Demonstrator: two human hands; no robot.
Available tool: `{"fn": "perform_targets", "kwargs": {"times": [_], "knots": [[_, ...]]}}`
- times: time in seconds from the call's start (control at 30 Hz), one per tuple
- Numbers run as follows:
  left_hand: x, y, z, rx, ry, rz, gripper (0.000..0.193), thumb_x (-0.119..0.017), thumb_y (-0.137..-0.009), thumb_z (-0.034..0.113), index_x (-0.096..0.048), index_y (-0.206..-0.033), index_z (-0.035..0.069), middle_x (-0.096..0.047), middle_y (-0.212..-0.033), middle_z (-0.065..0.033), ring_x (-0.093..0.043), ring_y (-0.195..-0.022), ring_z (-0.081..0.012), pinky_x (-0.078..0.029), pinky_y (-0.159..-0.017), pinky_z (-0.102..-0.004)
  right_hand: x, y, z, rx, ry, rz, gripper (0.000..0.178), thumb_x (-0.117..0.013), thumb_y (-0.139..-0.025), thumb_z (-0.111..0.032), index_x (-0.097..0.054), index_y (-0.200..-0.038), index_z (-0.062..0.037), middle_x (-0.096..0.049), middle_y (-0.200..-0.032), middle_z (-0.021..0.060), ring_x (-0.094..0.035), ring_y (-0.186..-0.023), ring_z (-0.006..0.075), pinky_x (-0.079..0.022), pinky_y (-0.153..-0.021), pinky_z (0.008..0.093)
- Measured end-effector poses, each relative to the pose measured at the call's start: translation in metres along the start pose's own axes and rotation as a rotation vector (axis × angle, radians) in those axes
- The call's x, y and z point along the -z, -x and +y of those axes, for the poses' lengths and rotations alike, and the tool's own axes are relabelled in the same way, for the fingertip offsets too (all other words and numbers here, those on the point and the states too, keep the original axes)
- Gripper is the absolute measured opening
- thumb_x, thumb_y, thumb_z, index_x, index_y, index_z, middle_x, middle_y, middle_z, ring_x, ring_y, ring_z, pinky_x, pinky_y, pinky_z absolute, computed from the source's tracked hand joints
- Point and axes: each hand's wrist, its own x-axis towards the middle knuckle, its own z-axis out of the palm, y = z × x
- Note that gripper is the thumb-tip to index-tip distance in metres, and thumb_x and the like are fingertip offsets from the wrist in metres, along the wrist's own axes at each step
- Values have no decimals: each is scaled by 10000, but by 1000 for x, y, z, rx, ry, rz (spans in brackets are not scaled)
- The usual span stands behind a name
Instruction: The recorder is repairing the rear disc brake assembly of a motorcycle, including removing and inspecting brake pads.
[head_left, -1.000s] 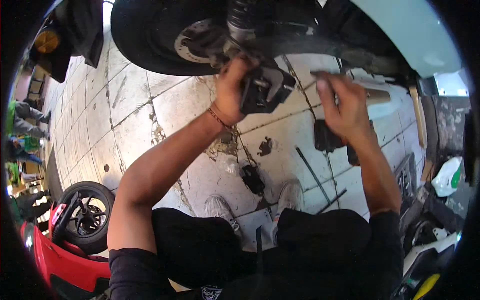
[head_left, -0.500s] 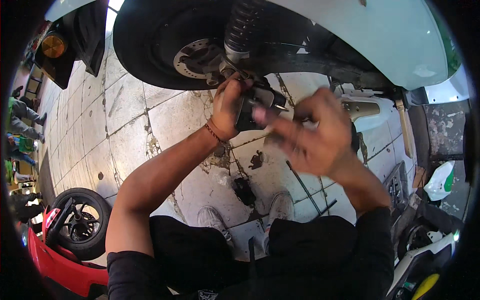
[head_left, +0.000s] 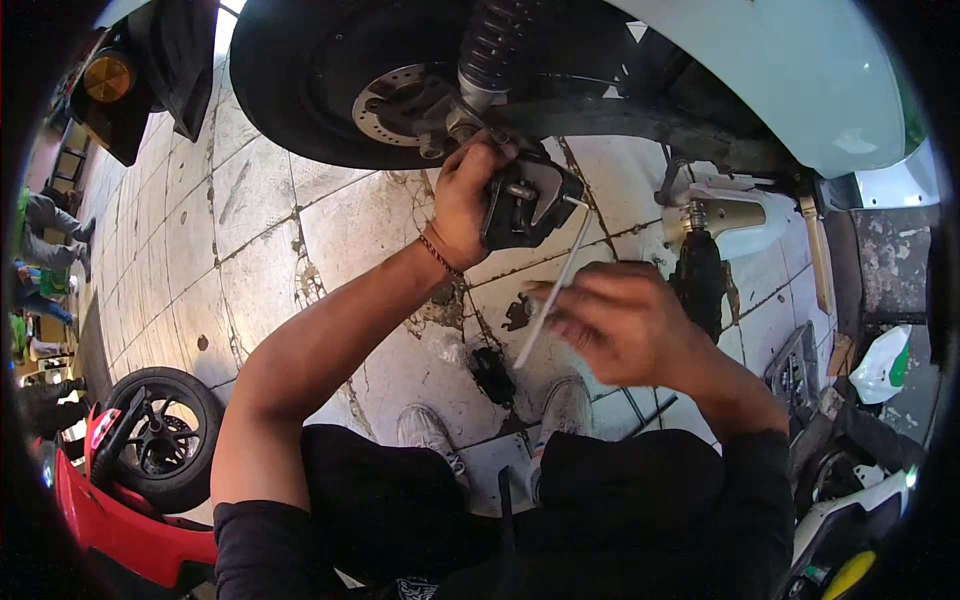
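My left hand (head_left: 468, 200) is closed around a black brake caliper (head_left: 540, 200), held just below the wheel's drilled brake disc (head_left: 385, 118). An L-shaped hex key (head_left: 562, 265) has its short end at the caliper's right side, while its long arm slants down toward me. My right hand (head_left: 625, 325) has curled fingers on that long arm; motion blur softens the fingertips. Above the caliper are the lower end of a coil-spring shock absorber (head_left: 490, 50) and a black tyre (head_left: 290, 110). My left fingers are partly hidden behind the caliper.
On the tiled floor (head_left: 350, 230) lie a small black part (head_left: 491, 375), a black tool with a metal end (head_left: 700, 270) and a dark rod (head_left: 655, 412). White bodywork (head_left: 800, 90) overhangs at upper right. A loose wheel (head_left: 165, 440) and red bodywork (head_left: 130, 525) are at lower left.
My right hand has moved down and slightly away from the caliper. The hex key's long arm now swings down toward me. My left hand keeps its grip on the caliper.
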Motion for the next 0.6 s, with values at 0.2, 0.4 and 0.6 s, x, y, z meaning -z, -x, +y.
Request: {"fn": "perform_targets", "kwargs": {"times": [0.2, 0.4, 0.6], "knots": [[0, 4, 3, 21, 33, 123, 248, -532, -934, 231, -621, -1035, 22, -653, -941, -66, -652, -831, -152, -549, -742, -294, 30, -29, 5, 136, 200, 251, 553, -771, -708, -89, -664, -1250, -68, -560, -697, 61, -520, -600, 212, -436, -531, 351], [4, 0, -1, -41, -13, 29, 267, -513, -946, 237, -618, -1048, 14, -659, -963, -79, -658, -867, -171, -550, -796, -315, 20, -14, 33, 43, 217, 276, 481, -785, -733, -145, -684, -1185, -19, -577, -772, 79, -558, -646, 213, -471, -570, 334], [4, 2, -3, -151, 10, -52, 326, -481, -980, 299, -596, -1099, 18, -653, -1011, -104, -664, -860, -189, -560, -795, -329, 20, -45, 30, 125, 251, 489, 219, -819, -765, -120, -727, -942, -31, -588, -755, 95, -574, -605, 191, -465, -546, 297]]}}
